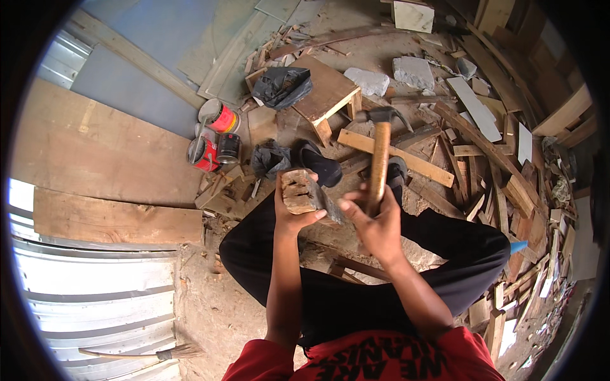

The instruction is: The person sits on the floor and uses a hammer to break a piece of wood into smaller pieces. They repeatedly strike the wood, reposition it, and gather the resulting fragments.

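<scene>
Head view: where was the wooden block (298,192)?

The fingers of the left hand (290,217) clasped it above the floor (216,311), its splintered end toward the camera.

And the right hand (380,227)?

Its fingers gripped a hammer (379,152) by the brown handle, while scrap timber (486,155) lay at right and paint cans (219,117) sat at left.

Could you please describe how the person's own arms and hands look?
The left hand and right hand are ungloved, with no wristband visible. The forearms are bare up to the short red sleeves of a black-lettered red shirt.
</scene>
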{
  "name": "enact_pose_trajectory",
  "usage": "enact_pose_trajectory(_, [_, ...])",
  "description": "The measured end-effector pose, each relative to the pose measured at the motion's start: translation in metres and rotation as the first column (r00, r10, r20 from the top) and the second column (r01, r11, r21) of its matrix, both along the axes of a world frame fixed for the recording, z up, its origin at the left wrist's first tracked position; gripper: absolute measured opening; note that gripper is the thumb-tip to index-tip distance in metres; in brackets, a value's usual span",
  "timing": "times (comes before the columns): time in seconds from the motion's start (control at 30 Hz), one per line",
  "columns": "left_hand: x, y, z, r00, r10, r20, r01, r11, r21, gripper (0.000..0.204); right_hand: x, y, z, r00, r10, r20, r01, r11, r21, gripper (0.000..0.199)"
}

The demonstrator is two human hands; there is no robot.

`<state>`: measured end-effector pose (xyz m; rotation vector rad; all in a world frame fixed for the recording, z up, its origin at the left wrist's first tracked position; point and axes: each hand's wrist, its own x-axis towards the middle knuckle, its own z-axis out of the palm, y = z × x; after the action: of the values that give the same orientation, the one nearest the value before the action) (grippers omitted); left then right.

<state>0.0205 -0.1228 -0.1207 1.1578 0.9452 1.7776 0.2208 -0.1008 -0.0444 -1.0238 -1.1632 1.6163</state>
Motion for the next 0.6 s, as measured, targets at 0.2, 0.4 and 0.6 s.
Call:
enact_pose_trajectory(0.2, [0.028,0.006,0.007,0.962,-0.135,0.239,0.158,0.984,-0.077,0.079,-0.017,-0.006,0.001,0.963,0.066,-0.262,-0.052,0.997,0.060,0.043])
enact_pose_trajectory(0.4, [0.031,0.005,0.012,0.984,-0.169,0.063,0.172,0.984,-0.045,0.081,-0.005,-0.005,0.015,0.909,0.001,-0.416,-0.087,0.978,-0.188,0.039])
enact_pose_trajectory(0.6, [0.037,0.004,0.015,0.983,-0.181,0.035,0.181,0.983,0.020,0.083,0.001,0.006,-0.003,0.929,0.012,-0.370,-0.109,0.964,-0.242,0.038])
